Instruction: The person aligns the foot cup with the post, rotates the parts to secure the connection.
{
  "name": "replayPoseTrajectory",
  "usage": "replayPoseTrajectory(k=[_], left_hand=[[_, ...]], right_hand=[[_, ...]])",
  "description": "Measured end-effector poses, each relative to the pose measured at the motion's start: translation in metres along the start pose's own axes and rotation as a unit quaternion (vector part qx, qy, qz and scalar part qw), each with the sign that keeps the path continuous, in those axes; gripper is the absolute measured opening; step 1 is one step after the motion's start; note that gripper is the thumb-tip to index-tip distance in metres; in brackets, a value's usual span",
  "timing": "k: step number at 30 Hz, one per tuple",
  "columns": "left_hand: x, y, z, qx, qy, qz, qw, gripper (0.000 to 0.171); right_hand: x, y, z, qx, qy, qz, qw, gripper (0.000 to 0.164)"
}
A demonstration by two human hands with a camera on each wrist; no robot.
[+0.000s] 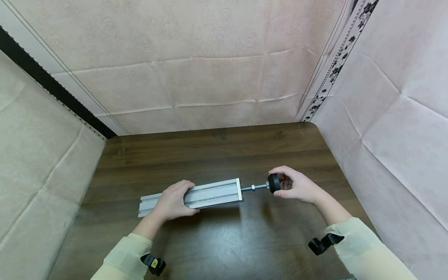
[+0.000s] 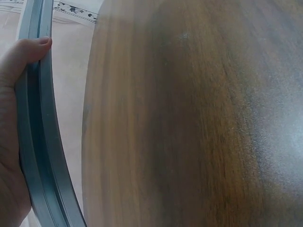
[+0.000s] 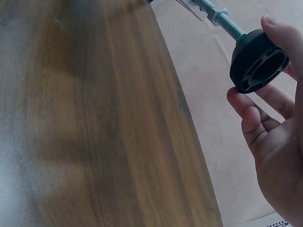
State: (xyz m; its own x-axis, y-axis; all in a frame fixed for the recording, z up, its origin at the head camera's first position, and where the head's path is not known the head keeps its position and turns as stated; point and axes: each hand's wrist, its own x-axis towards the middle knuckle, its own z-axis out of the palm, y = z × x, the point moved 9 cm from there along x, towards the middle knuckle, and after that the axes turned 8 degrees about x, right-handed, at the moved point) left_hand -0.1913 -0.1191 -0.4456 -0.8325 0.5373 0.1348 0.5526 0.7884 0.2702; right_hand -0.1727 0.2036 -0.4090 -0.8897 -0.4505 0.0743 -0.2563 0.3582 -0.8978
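A grooved aluminium profile spans the middle of the head view, raised above the table and tilted slightly up to the right. My left hand grips it near its left part, and the left wrist view shows the thumb across the grooved side of the profile. From the profile's right end cap sticks a threaded rod with a nut on it. The rod ends in a round black levelling foot. My right hand holds this foot by its rim between thumb and fingers; its ribbed, hollow underside faces the right wrist camera.
Below lies a dark brown wooden table with rounded far corners and a glossy reflection near the front. Pale patterned cloth hangs behind it and on both sides. Each sleeve carries a small black wrist camera.
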Motion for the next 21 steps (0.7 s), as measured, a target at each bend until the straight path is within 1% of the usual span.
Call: replayPoseTrajectory(k=[6, 12, 14, 16, 21], left_hand=[[0.000, -0.001, 0.000, 0.003, -0.001, 0.001, 1.0000, 0.065], [0.001, -0.001, 0.002, 0.008, -0.004, 0.002, 1.0000, 0.065], [0.001, -0.002, 0.003, 0.008, -0.005, 0.002, 0.9999, 0.065], [0.001, -0.002, 0.003, 0.009, -0.006, 0.003, 0.9999, 0.064], [0.001, -0.002, 0.003, 0.009, -0.003, 0.003, 1.0000, 0.065]], right_hand=[[0.001, -0.001, 0.001, 0.009, 0.001, 0.027, 1.000, 0.053], [0.002, -0.024, 0.004, 0.004, -0.001, 0.028, 1.000, 0.047], [0.002, -0.027, 0.004, 0.004, -0.001, 0.033, 0.999, 0.045], [0.001, -0.023, 0.004, 0.009, -0.001, 0.039, 0.999, 0.045], [0.003, 0.002, 0.003, 0.016, 0.005, 0.054, 0.998, 0.045]])
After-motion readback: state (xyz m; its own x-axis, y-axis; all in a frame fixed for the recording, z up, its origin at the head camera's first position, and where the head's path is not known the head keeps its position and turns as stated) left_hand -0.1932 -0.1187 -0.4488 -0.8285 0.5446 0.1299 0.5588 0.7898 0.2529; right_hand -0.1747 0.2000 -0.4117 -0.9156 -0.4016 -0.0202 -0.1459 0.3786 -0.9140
